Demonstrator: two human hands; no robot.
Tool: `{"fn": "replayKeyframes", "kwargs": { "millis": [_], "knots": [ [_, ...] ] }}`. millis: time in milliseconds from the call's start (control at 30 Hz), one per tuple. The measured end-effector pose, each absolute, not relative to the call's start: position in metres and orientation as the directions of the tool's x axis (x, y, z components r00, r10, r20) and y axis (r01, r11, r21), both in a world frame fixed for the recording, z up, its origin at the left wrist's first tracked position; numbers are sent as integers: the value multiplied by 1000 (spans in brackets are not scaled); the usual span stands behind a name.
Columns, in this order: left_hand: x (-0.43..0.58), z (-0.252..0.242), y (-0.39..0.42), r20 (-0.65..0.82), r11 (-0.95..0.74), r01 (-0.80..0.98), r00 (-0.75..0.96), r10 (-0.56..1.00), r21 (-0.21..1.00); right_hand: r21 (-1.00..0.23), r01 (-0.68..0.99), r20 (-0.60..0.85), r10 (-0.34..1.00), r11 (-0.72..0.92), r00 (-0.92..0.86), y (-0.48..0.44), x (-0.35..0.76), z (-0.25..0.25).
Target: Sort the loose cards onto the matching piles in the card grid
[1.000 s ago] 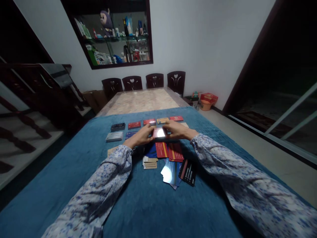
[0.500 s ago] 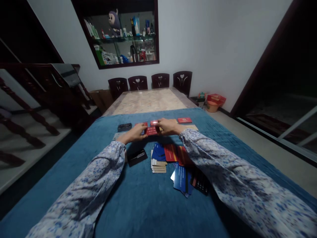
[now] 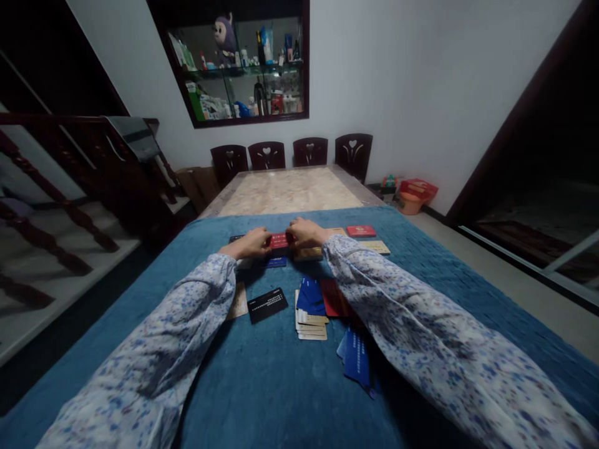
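A red card [image 3: 279, 241], perhaps with more beneath it, lies between my hands at the back of the blue cloth. My left hand [image 3: 251, 243] pinches its left edge. At its right edge the fingers of my right hand [image 3: 306, 234] are curled. Just below sit a blue card [image 3: 275, 262] and a gold card stack [image 3: 307, 254]. Nearer me are a black card [image 3: 267, 304], a beige card [image 3: 239, 300], fanned pale cards [image 3: 311, 327], blue cards [image 3: 311, 295] and red cards [image 3: 332, 297]. My right sleeve partly covers more blue cards [image 3: 358, 362].
A blue cloth [image 3: 271, 386] covers the near part of the table [image 3: 290, 190]. At the back right lie a red card stack [image 3: 360, 231] and a yellowish card stack [image 3: 377, 247]. Dark chairs [image 3: 266, 156] line the far end, below a wall cabinet [image 3: 243, 68].
Both hands have shifted slightly left with the red card, which now sits farther back among the rear stacks. The blue card below it has come into view. The camera view has turned slightly left.
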State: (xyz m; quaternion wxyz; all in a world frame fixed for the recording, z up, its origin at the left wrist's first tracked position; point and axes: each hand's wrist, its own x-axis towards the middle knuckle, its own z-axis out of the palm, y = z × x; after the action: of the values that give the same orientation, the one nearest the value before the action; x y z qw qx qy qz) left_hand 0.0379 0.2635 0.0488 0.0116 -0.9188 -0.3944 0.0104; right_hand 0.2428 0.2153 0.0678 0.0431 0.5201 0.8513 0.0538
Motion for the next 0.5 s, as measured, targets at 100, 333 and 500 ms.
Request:
{"fn": "replayKeyframes", "kwargs": {
  "millis": [100,333,500],
  "knots": [
    [35,47,273,-19,-671,739,671,741,-49,118,881,-22,888,459,-460,226,238,66],
    [34,41,291,-54,-641,763,639,768,-88,80,890,-56,894,448,-445,247,231,59],
    [37,37,300,-92,-603,782,596,797,-159,69,894,-56,897,442,-439,264,228,49]
  ]
}}
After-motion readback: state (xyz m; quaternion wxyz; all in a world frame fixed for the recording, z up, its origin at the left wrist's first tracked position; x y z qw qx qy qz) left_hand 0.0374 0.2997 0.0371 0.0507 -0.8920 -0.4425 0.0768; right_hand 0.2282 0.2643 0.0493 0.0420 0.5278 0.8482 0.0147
